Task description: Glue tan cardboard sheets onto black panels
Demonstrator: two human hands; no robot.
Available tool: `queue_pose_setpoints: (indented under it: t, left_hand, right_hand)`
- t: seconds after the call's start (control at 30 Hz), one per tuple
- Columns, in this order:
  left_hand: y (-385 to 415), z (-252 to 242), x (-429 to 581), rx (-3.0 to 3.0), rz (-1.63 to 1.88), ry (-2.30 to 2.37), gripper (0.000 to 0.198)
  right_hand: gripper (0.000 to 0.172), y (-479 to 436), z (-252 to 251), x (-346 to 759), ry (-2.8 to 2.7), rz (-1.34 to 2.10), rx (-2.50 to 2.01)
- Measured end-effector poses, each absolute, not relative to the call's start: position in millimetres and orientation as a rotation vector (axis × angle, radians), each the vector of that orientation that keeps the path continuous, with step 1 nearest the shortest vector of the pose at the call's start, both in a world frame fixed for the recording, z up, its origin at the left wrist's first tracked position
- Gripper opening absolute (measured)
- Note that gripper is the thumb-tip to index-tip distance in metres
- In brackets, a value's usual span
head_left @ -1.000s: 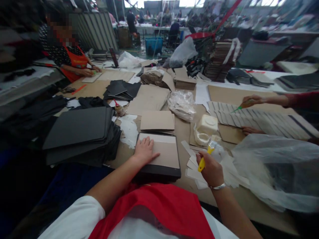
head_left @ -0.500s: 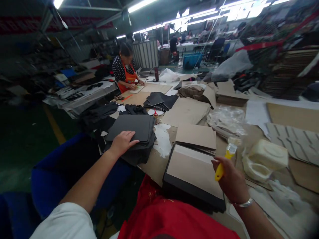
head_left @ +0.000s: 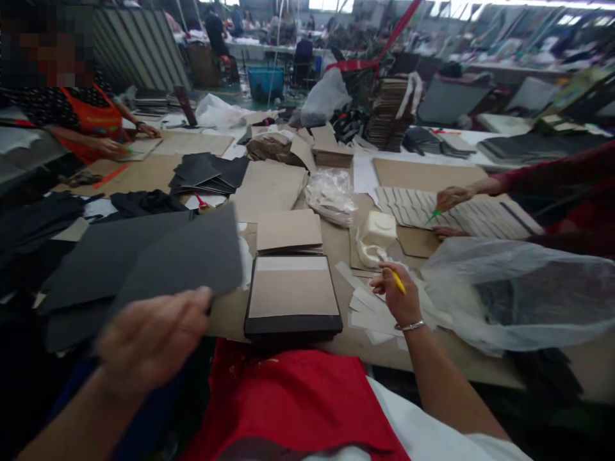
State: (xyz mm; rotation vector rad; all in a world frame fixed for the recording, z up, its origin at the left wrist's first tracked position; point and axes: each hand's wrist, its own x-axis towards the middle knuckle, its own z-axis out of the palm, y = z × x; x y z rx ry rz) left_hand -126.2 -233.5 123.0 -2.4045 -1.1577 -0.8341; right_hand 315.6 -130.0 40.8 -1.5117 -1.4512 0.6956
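Note:
My left hand [head_left: 156, 336] is closed on the edge of a dark grey sheet [head_left: 185, 262], lifted and tilted beside the dark stack [head_left: 91, 269] on the left. My right hand [head_left: 396, 291] grips a brush by its yellow handle [head_left: 398, 282], its head at the mouth of a cream plastic container [head_left: 379, 230]. Between my hands, a beige panel with a pale top strip [head_left: 294, 294] lies on a dark pile [head_left: 293, 325]. Just behind it is a stack of beige boards [head_left: 289, 232].
At the far left a person in an orange apron [head_left: 93, 121] works at the table. On the right, another person's hand [head_left: 454, 197] holds a green tool over striped pieces [head_left: 413, 205]. Clear plastic sheeting [head_left: 533, 294] lies at the right; a red-capped bottle [head_left: 202, 202] stands behind the lifted sheet.
The view has swung right. My left hand has lifted a dark sheet from the stack. My right hand has moved the brush to the cream container.

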Motion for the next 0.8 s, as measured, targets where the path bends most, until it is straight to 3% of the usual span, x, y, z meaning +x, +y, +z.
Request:
queue_pose_setpoints:
  t: [0.17, 0.3, 0.47, 0.63, 0.8]
  left_hand:
    - [-213, 55, 25, -2.683, -0.497, -0.695, 0.025]
    - [-200, 10, 53, -2.755, -0.468, -0.585, 0.020]
    - [-196, 7, 42, -2.809, -0.511, -0.501, 0.021]
    - [-187, 10, 37, -2.878, -0.496, -0.455, 0.024]
    - [-194, 4, 35, -2.950, -0.466, -0.634, 0.026]
  right_hand:
    - [0.048, -128, 47, 315, -1.324, 0.728, -1.384]
    - [0.038, -123, 53, 317, -1.440, 0.812, -1.342]
    - [0.041, -119, 50, 315, -1.254, 0.917, -1.292]
    - [0.021, -115, 59, 296, -1.113, 1.113, -1.145]
    - [0.019, -105, 73, 258, -1.172, 1.342, -1.072]
